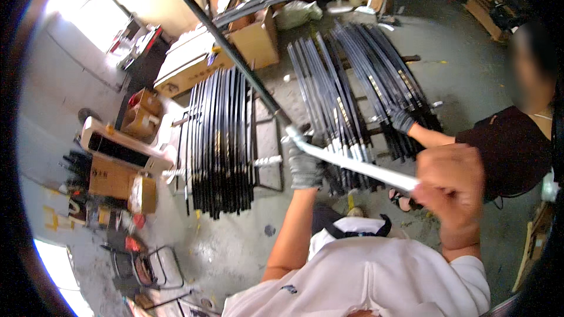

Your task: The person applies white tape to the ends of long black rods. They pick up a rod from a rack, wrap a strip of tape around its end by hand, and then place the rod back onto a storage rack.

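- Head view: a long rod (247,70), black along its far length and white at the near end, is held across the middle of the picture, running from the upper left down to the right.
- The left hand (304,164), in a grey glove, is closed around the rod where black meets white.
- The right hand (449,185), bare, is clenched around the white end.
- Bundles of black rods (220,141) are laid on a rack below, with more (358,82) spread on the concrete floor (464,64).
- A co-worker's gloved hand (402,121) is rested on those rods.
- Cardboard boxes (255,41) are stacked behind.
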